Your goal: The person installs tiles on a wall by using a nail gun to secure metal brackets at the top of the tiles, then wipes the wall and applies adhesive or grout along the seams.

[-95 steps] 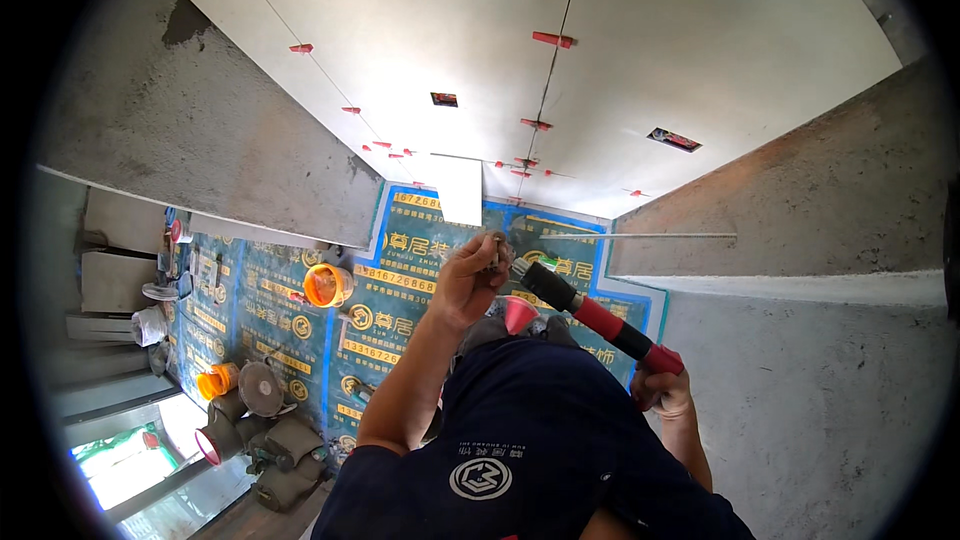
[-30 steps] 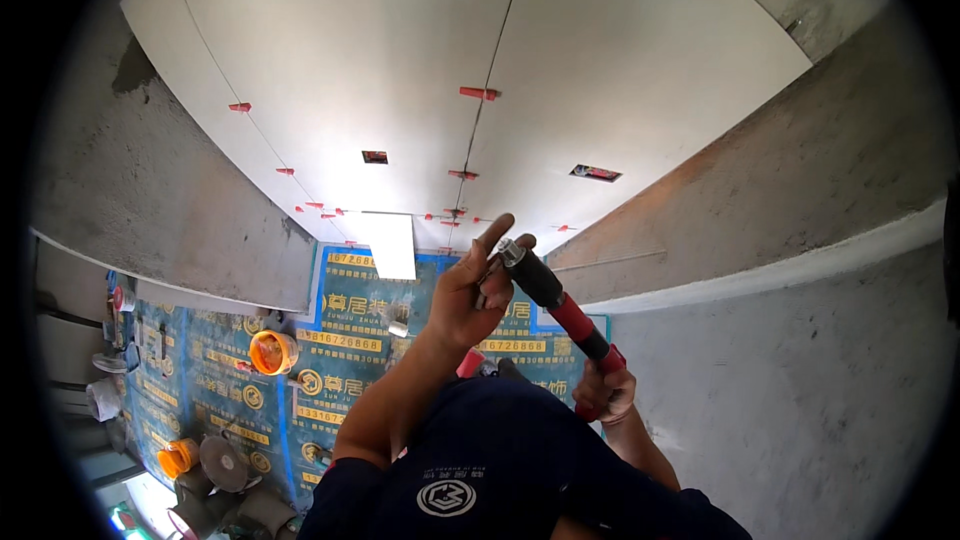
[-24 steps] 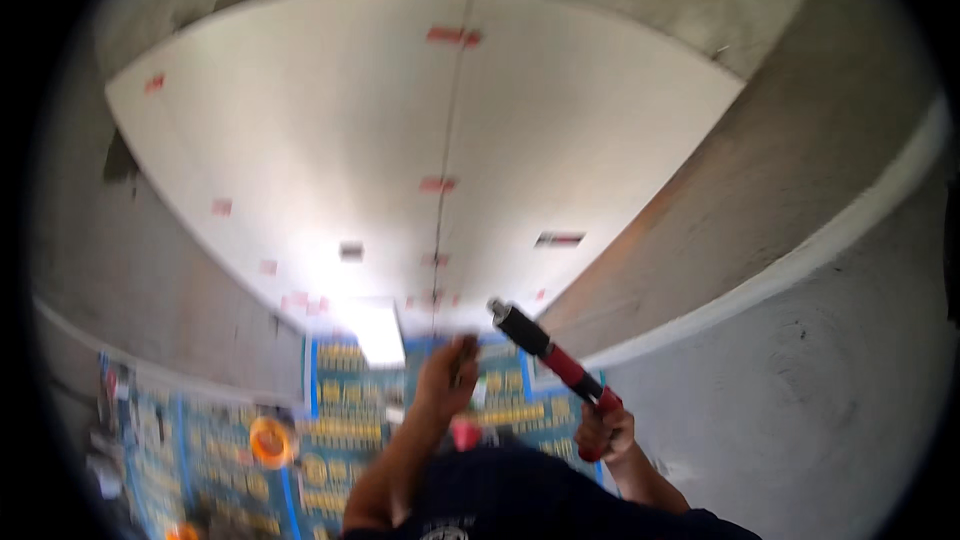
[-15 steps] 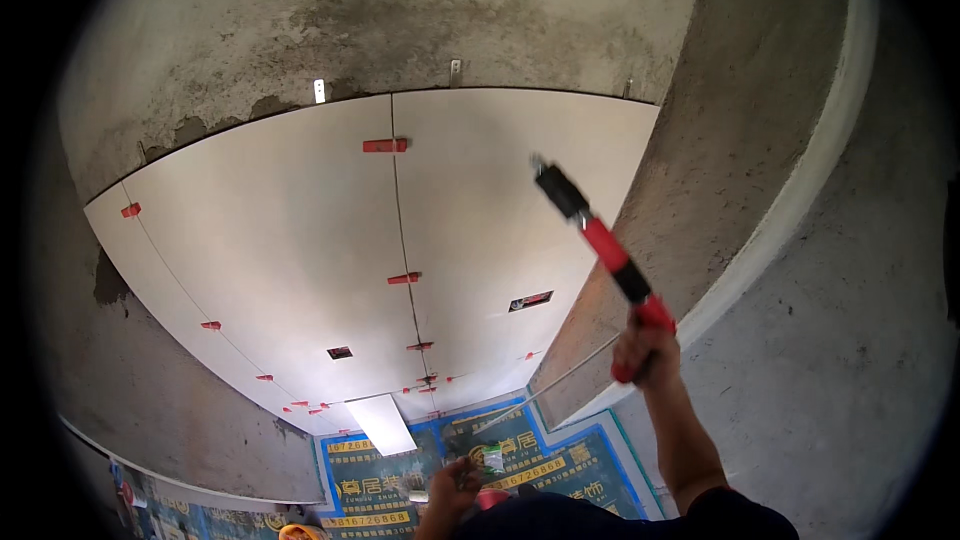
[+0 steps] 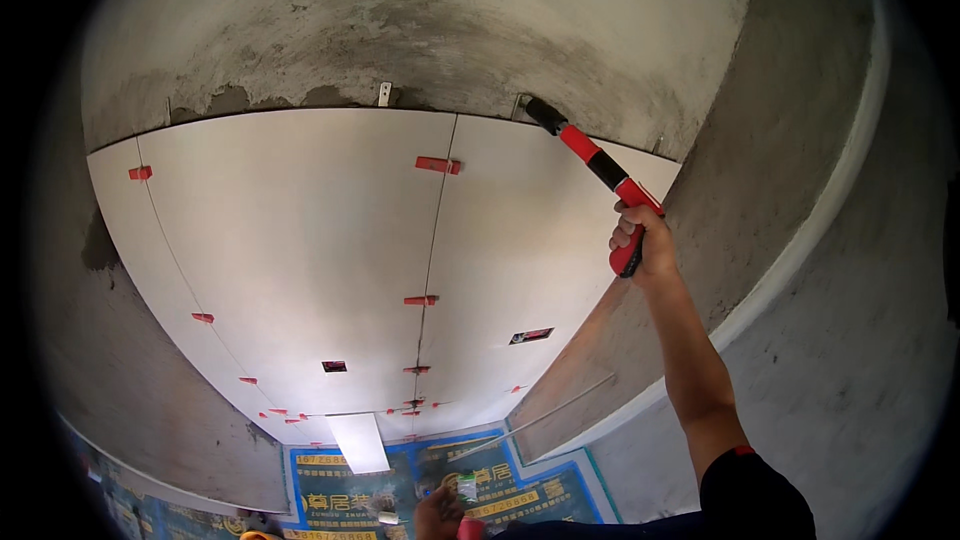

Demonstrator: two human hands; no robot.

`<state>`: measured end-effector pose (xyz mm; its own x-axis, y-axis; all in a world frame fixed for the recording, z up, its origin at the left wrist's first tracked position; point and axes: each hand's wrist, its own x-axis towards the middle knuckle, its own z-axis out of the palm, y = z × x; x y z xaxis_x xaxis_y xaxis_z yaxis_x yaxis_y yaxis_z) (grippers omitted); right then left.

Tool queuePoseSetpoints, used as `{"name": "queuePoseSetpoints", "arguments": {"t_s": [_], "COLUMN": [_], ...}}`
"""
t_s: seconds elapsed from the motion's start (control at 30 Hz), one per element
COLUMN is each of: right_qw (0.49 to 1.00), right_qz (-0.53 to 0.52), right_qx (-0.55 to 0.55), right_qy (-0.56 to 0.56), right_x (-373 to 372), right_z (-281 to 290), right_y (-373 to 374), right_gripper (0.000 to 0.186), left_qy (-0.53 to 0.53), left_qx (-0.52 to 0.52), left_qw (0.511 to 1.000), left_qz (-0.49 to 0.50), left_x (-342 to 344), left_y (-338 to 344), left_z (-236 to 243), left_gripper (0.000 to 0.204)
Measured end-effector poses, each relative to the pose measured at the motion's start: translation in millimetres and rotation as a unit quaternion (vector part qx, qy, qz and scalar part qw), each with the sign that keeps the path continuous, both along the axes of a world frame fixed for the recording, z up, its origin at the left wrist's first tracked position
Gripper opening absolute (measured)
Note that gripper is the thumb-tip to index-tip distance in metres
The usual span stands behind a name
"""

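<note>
Right hand pressing a red-and-black tool against the top edge of the tiled wall.

Low at the frame's bottom edge, the left hand (image 5: 437, 513) is hanging over the blue printed sheeting (image 5: 520, 490); whether it is gripping anything, I cannot tell. The right hand (image 5: 640, 237) is clenching the red-and-black tool (image 5: 590, 155) by its lower grip, long axis slanting up-left, its black tip pointing at the metal clip (image 5: 517, 106) on the white tile's (image 5: 300, 220) upper edge, seemingly to work there.

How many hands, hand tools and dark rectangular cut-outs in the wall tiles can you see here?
Hands: 2, the right hand and the left hand
Red and black tool, held in the right hand: 1
Dark rectangular cut-outs in the tiles: 2
Total: 5
</note>
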<state>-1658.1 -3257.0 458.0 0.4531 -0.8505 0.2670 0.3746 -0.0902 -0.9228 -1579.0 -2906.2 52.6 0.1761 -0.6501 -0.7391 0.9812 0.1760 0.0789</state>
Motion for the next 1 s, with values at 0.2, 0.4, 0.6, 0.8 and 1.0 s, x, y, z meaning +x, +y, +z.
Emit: {"name": "queuePoseSetpoints", "arguments": {"t_s": [0.2, 0.4, 0.6, 0.8, 1.0], "right_qw": [1.000, 0.998, 0.994, 0.987, 0.976], "right_qz": [-0.007, -0.035, -0.057, -0.059, -0.051], "right_qx": [-0.008, -0.022, -0.062, -0.107, -0.149], "right_qy": [0.020, 0.040, 0.074, 0.107, 0.147], "right_x": [5.7, 7.2, 9.4, 22.5, 56.1], "right_z": [6.0, 16.0, 36.3, 59.6, 53.7], "right_y": [0.2, 10.0, 29.8, 57.3, 79.4], "right_gripper": [0.019, 0.019, 0.016, 0.021, 0.033], "left_qy": [-0.003, -0.010, -0.019, -0.071, -0.334], "left_qx": [-0.038, -0.019, -0.077, -0.158, -0.332], "left_qw": [0.999, 1.000, 0.996, 0.981, 0.878], "left_qz": [0.002, 0.004, -0.030, -0.091, -0.087], "left_x": [11.3, 23.9, 31.3, 42.5, 63.1], "left_y": [9.5, -0.7, -39.6, -115.9, -206.6], "left_z": [-35.7, -20.2, -22.1, 60.0, 258.9], "left_gripper": [0.012, 0.015, 0.010, 0.013, 0.030]}}
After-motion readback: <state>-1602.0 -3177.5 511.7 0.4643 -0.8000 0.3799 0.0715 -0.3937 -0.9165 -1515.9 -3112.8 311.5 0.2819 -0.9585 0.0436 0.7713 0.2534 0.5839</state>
